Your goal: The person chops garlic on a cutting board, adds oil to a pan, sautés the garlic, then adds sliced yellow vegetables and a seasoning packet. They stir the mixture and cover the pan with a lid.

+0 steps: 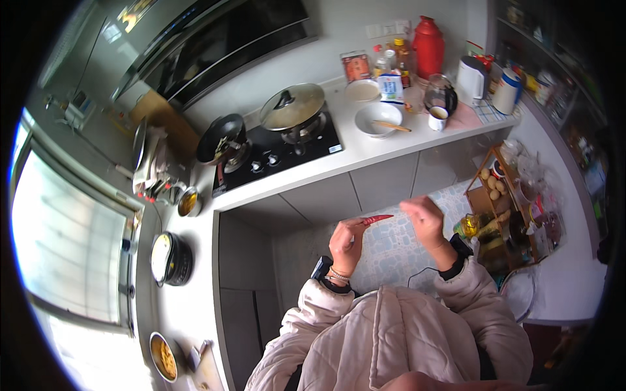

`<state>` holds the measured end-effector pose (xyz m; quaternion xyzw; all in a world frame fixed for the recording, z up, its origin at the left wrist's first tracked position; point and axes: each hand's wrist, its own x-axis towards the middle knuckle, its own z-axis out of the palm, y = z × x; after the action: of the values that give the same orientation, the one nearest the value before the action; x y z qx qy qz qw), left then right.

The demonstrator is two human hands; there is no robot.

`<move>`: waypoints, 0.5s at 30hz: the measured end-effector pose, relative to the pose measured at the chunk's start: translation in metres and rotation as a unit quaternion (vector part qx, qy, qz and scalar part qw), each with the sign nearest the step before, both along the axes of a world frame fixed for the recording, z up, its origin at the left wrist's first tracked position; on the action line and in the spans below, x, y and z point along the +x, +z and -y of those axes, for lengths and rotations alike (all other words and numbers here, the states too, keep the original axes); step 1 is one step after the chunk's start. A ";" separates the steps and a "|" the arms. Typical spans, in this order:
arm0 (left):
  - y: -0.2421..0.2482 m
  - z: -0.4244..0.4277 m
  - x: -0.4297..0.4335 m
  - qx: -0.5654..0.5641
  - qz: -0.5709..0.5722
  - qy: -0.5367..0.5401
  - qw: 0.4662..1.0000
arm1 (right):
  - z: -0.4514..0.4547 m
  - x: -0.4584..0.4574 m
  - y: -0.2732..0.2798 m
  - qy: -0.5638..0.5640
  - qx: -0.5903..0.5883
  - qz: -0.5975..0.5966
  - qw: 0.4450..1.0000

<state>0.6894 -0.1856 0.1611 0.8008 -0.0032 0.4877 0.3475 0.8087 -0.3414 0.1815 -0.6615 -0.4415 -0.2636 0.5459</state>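
Before my body, above the tiled floor (386, 249), my left hand (346, 247) grips a slim, pointed red object (378, 219). Its tip points right, and the picture does not settle whether it is a chili pepper or a small blade. Facing that tip is my right hand (426, 222), raised with bent fingers. It is blurred, apart from the red object, and I cannot tell if anything is between its fingers. Both arms are in a padded light jacket (411, 332).
A gas hob (279, 151) bears a lidded pan (293, 105) and a wok (222, 134). On the counter stand a white bowl (377, 119) with chopsticks, a mug (437, 118) and a red vacuum flask (428, 46). At left are a rice cooker (178, 261) and a metal bowl (164, 357); a rack (508, 195) stands right.
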 end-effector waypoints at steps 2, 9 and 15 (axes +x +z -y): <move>-0.002 -0.015 -0.013 -0.003 0.000 0.018 1.000 | -0.019 -0.002 0.006 0.022 -0.026 -0.096 0.995; -0.006 -0.066 -0.061 -0.014 -0.073 0.032 0.997 | -0.105 -0.047 0.000 0.269 -0.240 -0.275 0.891; -0.020 -0.100 -0.093 -0.340 -0.240 -0.096 0.904 | -0.149 -0.084 -0.016 0.246 -0.241 -0.132 0.929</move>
<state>0.5966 -0.0857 0.1410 0.7228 0.1696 0.2161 0.6341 0.7250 -0.1923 0.1658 -0.6730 -0.5643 0.0834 0.4709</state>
